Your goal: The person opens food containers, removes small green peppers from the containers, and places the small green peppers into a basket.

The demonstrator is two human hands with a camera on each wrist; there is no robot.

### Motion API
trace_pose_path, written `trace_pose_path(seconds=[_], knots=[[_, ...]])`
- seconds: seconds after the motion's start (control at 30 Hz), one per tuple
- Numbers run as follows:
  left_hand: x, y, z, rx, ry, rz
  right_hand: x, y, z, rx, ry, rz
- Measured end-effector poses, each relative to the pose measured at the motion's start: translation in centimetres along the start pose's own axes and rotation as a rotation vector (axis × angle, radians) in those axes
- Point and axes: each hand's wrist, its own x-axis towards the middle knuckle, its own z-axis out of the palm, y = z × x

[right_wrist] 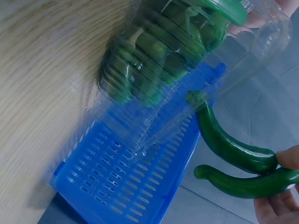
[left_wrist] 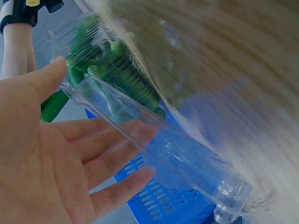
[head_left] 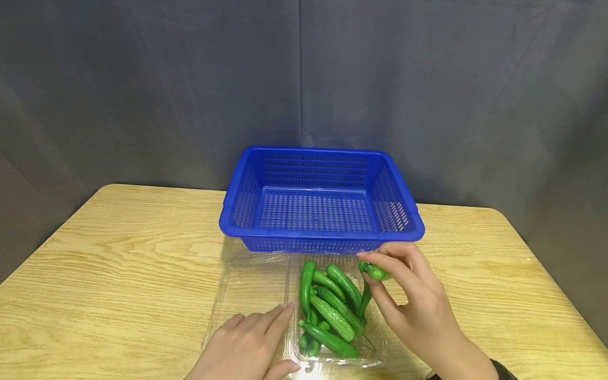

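Low in the middle of the head view, my left hand (head_left: pixel 254 340) lies flat with straight, relaxed fingers on the open lid of the clear plastic clamshell (head_left: pixel 247 295), pressing it against the wooden table (head_left: pixel 119 253). From the left wrist view the same hand (left_wrist: pixel 51 158) shows an open palm, its fingers spread against the transparent edge of the clamshell (left_wrist: pixel 187 163).

To the right of centre, my right hand (head_left: pixel 413 306) pinches green cucumbers (head_left: pixel 375 272) between thumb and fingertips, just above the right rim of the tray half. The right wrist view makes it plain that there are two of them (right_wrist: pixel 233 149) — both curved, one above the other, gripped at their ends by my fingers (right_wrist: pixel 282 198) at the lower right corner of that frame.

More small cucumbers (head_left: pixel 332 311) lie piled in the right half of the clamshell, crossing one another, between my two hands.

Just behind the clamshell, in the centre of the head view, stands a blue perforated basket (head_left: pixel 320 243) — its near rim just beside the clamshell's far edge. A dark grey cloth backdrop (head_left: pixel 190 79) fills the upper part of the frame behind the table.
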Motion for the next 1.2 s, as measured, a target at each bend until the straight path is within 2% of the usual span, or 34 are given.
trace_pose_path(seconds=[0.13, 0.4, 0.67, 0.77, 1.03, 1.2], knots=[[0.0, 0.1, -0.1, -0.001, -0.006, 0.001, 0.0, -0.1, -0.1, 0.013, 0.012, -0.034], [-0.1, 0.3, -0.2, -0.003, 0.023, 0.008, 0.6, -0.3, -0.7, -0.004, 0.056, -0.090], [-0.1, 0.3, -0.5, -0.045, -0.056, -0.030, 1.2, -0.3, -2.0, -0.045, 0.112, -0.050], [0.0, 0.3, -0.6, -0.053, -0.062, -0.034, 1.3, 0.1, -2.4, -0.062, 0.132, -0.046], [0.0, 0.4, -0.6, -0.051, -0.042, -0.030, 1.4, 0.6, -3.1, -0.083, 0.175, -0.061], [0.2, 0.5, -0.6, -0.055, 0.011, -0.001, 1.8, 0.9, -3.4, -0.084, 0.196, -0.095]])
